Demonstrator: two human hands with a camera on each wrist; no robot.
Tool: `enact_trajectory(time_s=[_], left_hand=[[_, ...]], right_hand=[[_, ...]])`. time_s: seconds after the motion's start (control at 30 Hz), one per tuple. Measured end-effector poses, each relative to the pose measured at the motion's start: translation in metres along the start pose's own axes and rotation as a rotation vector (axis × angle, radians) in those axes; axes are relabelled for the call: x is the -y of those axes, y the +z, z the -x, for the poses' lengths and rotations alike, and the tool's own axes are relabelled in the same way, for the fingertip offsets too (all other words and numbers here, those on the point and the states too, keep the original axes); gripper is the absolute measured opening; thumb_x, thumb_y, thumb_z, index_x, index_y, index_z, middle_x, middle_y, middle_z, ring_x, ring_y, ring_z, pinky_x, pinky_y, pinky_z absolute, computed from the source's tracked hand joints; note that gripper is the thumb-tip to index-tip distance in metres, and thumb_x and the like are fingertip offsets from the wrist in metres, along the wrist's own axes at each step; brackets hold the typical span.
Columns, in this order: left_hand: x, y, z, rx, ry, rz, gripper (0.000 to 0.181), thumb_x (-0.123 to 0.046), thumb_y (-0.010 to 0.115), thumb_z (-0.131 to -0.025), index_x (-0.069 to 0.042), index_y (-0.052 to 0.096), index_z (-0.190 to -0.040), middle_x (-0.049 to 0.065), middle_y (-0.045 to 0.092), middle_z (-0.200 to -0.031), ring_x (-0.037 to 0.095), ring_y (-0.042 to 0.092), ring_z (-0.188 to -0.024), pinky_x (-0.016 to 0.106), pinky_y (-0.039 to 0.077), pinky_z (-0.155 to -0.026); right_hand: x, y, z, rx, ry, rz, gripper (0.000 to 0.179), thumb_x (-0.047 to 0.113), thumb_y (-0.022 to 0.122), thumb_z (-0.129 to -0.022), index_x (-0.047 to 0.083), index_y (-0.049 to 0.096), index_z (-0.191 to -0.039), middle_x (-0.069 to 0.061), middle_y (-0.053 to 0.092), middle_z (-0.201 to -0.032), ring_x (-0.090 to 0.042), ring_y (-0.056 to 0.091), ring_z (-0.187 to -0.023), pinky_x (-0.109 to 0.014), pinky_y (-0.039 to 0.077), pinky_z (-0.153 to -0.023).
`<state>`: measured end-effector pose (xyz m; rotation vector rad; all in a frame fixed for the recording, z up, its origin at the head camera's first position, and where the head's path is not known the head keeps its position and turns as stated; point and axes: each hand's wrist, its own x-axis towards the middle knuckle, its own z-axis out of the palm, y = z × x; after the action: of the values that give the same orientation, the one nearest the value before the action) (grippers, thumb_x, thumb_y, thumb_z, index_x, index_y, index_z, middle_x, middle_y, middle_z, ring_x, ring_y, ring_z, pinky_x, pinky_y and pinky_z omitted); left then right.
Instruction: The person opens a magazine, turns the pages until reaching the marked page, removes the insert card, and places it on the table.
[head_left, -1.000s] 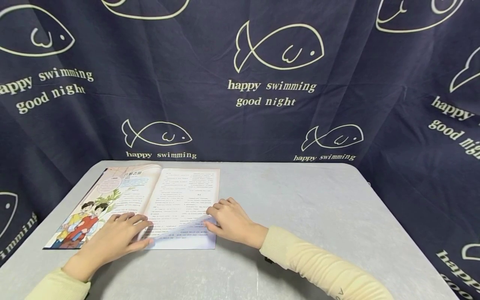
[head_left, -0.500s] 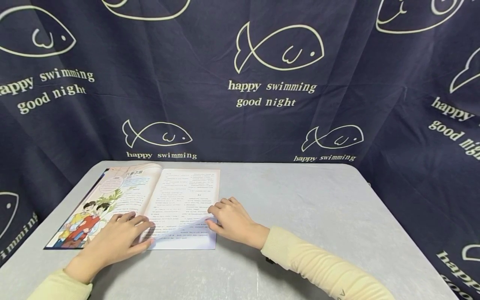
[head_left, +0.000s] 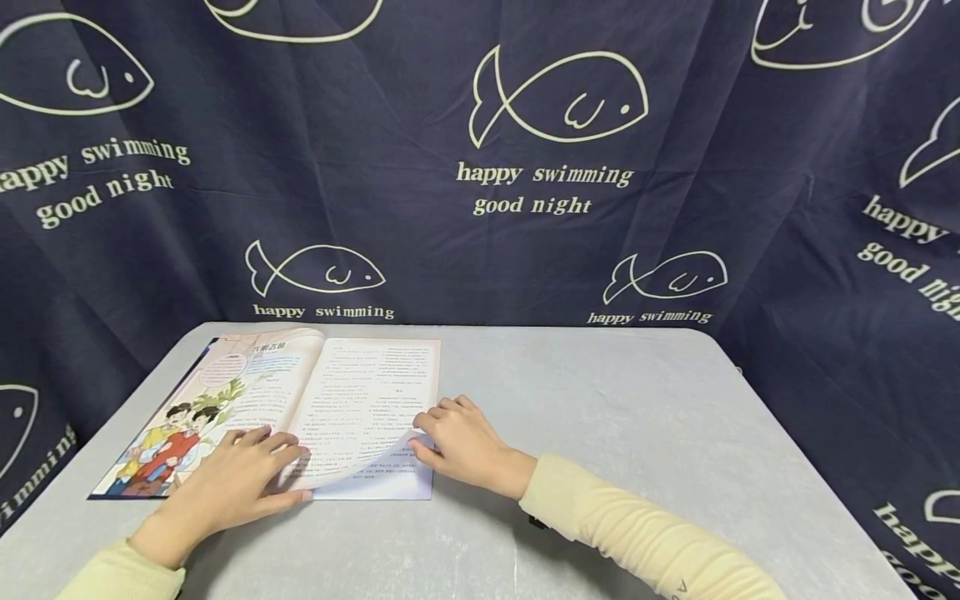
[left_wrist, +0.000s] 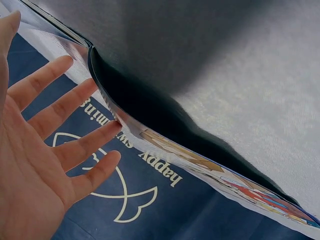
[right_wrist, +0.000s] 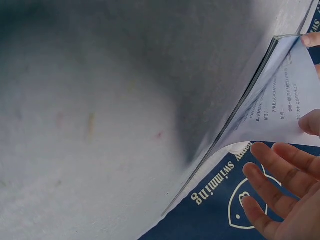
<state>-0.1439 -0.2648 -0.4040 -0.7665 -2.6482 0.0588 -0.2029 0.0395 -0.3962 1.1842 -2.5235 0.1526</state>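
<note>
An open magazine (head_left: 375, 375) lies at the left of the grey table, its left page showing a colour drawing of two figures. My left hand (head_left: 232, 483) rests with spread fingers on the left page by the spine; in the left wrist view its fingers (left_wrist: 80, 145) are loosely extended against the paper. At the right page's outer edge, my right hand (head_left: 465, 442) pinches a page (right_wrist: 287, 95) between thumb and fingers. That page's near corner is lifted and curls, baring printed text beneath. The right wrist view shows the thumb against the raised page.
The grey table (head_left: 600, 417) stretches right of the magazine and ends at a rounded far corner. Behind and beside it hangs a dark blue curtain (head_left: 420, 167) with white fish outlines and lettering.
The lifted page's lower edge now bows in a rounder curve. My left thumb has shifted slightly outward from the page, while my right hand stays almost in place.
</note>
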Motion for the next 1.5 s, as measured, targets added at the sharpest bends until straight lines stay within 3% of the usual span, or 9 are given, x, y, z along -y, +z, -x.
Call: enact_trajectory(time_s=[0.37, 0.73, 1.23, 1.5], left_hand=[[0.0017, 0.0023, 0.0011, -0.002, 0.018, -0.009, 0.053, -0.067, 0.064, -0.064, -0.024, 0.064, -0.095, -0.003, 0.062, -0.095, 0.027, 0.059, -0.087, 0.051, 0.043, -0.067], [0.0041, 0.0047, 0.0017, -0.003, 0.019, -0.004, 0.036, -0.052, 0.068, -0.070, -0.026, 0.064, -0.095, -0.003, 0.062, -0.096, 0.029, 0.060, -0.090, 0.052, 0.043, -0.069], [0.0052, 0.0019, 0.0004, 0.014, -0.016, -0.022, 0.035, -0.044, 0.068, -0.073, -0.021, 0.064, -0.099, -0.001, 0.064, -0.100, 0.028, 0.061, -0.091, 0.052, 0.045, -0.071], [0.0079, 0.0030, 0.0018, -0.027, -0.023, -0.021, 0.038, -0.039, 0.068, -0.074, -0.018, 0.065, -0.106, 0.001, 0.065, -0.105, 0.027, 0.062, -0.093, 0.050, 0.046, -0.073]], right_hand=[[0.0010, -0.0011, -0.0003, 0.001, 0.002, -0.005, 0.026, 0.036, 0.049, -0.090, 0.017, 0.065, -0.097, 0.006, 0.067, -0.086, -0.010, 0.056, -0.080, -0.027, 0.041, -0.075], [-0.0009, -0.0029, 0.0010, -0.019, 0.003, -0.001, 0.024, 0.035, 0.050, -0.089, 0.017, 0.065, -0.093, 0.007, 0.066, -0.082, -0.010, 0.056, -0.078, -0.027, 0.042, -0.074], [-0.0067, -0.0043, 0.0038, -0.047, 0.055, 0.001, 0.034, 0.036, 0.051, -0.089, 0.012, 0.059, -0.112, 0.001, 0.066, -0.105, -0.012, 0.060, -0.091, -0.028, 0.045, -0.077], [-0.0066, -0.0042, 0.0045, -0.030, 0.059, 0.007, 0.035, 0.036, 0.050, -0.089, 0.013, 0.057, -0.115, 0.002, 0.064, -0.109, -0.012, 0.059, -0.093, -0.027, 0.044, -0.075]])
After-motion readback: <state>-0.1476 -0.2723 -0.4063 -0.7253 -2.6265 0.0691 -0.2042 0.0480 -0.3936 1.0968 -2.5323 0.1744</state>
